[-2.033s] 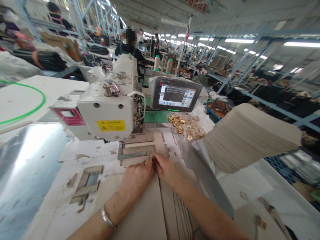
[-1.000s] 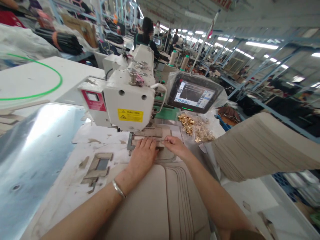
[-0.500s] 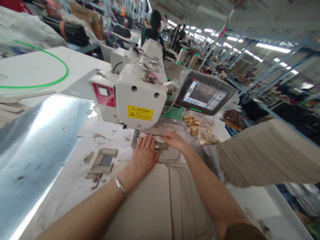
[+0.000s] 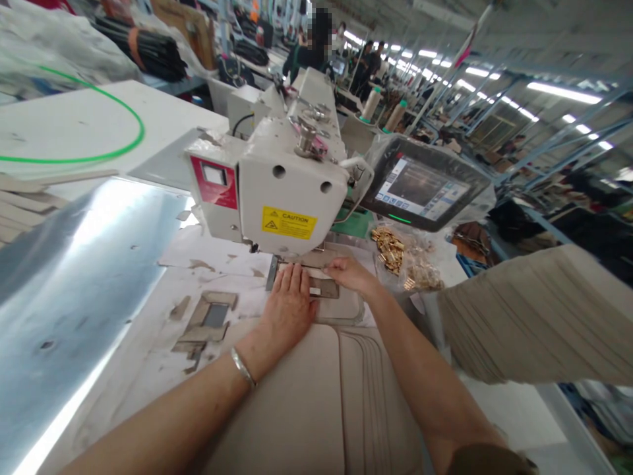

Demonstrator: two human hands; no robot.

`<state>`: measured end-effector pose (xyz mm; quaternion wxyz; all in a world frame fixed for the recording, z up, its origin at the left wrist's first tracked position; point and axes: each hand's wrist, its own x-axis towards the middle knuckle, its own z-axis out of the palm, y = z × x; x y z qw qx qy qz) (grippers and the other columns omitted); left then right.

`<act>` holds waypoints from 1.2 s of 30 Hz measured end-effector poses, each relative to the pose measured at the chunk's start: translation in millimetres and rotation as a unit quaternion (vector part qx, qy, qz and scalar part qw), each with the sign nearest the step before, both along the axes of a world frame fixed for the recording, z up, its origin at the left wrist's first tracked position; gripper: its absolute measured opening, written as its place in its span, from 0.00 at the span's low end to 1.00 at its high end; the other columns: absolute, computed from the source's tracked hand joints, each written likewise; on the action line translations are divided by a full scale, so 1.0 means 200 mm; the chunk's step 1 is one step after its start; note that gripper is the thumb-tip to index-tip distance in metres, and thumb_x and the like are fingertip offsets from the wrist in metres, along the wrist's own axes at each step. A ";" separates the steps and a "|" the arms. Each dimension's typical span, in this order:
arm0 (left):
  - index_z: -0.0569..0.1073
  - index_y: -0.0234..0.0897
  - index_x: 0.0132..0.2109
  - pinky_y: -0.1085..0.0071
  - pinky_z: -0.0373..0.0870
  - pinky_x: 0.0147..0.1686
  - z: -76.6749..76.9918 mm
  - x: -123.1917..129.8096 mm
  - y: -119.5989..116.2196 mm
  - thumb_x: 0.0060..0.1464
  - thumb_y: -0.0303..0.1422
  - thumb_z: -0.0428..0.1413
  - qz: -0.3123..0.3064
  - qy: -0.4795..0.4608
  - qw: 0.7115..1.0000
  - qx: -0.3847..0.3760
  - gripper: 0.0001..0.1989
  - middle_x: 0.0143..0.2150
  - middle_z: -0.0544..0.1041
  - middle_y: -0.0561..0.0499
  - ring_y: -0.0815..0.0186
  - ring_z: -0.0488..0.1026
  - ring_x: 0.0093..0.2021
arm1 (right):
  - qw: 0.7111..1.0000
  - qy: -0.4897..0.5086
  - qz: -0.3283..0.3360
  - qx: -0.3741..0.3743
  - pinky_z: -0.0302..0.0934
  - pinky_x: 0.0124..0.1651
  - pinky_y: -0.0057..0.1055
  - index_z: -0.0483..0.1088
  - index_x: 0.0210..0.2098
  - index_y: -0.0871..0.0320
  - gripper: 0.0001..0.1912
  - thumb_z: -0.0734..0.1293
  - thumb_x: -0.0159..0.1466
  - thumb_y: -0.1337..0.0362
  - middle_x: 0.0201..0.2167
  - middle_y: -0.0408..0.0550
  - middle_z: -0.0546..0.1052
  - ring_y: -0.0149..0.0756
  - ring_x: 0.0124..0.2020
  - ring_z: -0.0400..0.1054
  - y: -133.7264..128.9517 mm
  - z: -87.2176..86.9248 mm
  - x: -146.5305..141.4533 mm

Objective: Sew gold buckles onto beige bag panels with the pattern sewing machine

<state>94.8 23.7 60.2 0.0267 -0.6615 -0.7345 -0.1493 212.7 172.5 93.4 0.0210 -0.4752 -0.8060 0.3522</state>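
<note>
My left hand point(image 4: 291, 303) lies flat, its fingertips on a light strip point(image 4: 314, 272) inside a metal frame point(image 4: 271, 273) below the sewing machine head point(image 4: 291, 181). At the strip's right end, my right hand point(image 4: 350, 274) pinches it between thumb and finger. Under the frame is a beige panel point(image 4: 346, 310) with rounded corners. Nearer to me, a fanned stack of beige panels point(image 4: 297, 396) lies beneath my left wrist.
A touch screen point(image 4: 420, 188) stands right of the machine, above bags of gold metal pieces point(image 4: 390, 249). A large beige stack point(image 4: 539, 316) is at the right. Left lie a taped template point(image 4: 215, 315) and a shiny metal plate point(image 4: 99, 264). A person point(image 4: 309, 59) sits beyond.
The whole view has shifted, so the scene sits slightly further right. Both hands stay at the frame, with the right hand still pinching the strip's end.
</note>
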 end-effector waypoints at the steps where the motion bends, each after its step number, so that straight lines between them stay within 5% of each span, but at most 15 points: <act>1: 0.63 0.18 0.64 0.53 0.55 0.67 0.00 -0.01 0.00 0.60 0.38 0.52 -0.002 0.003 1.000 0.000 0.31 0.67 0.61 0.28 0.44 0.57 0.68 | 1.000 0.000 0.000 0.000 0.49 0.28 0.25 0.68 0.24 0.59 0.13 0.66 0.61 0.58 0.17 0.36 0.62 0.27 0.22 0.56 0.00 0.00 0.00; 26: 0.64 0.15 0.62 0.53 0.60 0.64 0.03 -0.03 -0.02 0.59 0.37 0.52 0.024 0.034 0.999 -0.012 0.31 0.64 0.65 0.25 0.43 0.63 0.65 | 0.997 -0.028 0.005 0.065 0.52 0.29 0.26 0.74 0.27 0.59 0.11 0.67 0.61 0.60 0.19 0.40 0.69 0.30 0.24 0.62 0.04 -0.02 -0.01; 36: 0.67 0.22 0.61 0.57 0.62 0.63 0.00 -0.10 0.04 0.61 0.29 0.48 -0.100 0.021 0.995 0.020 0.23 0.63 0.69 0.34 0.52 0.67 0.62 | 0.996 -0.048 0.030 0.076 0.52 0.30 0.25 0.73 0.25 0.59 0.10 0.67 0.61 0.62 0.22 0.40 0.71 0.30 0.27 0.63 0.03 0.02 -0.02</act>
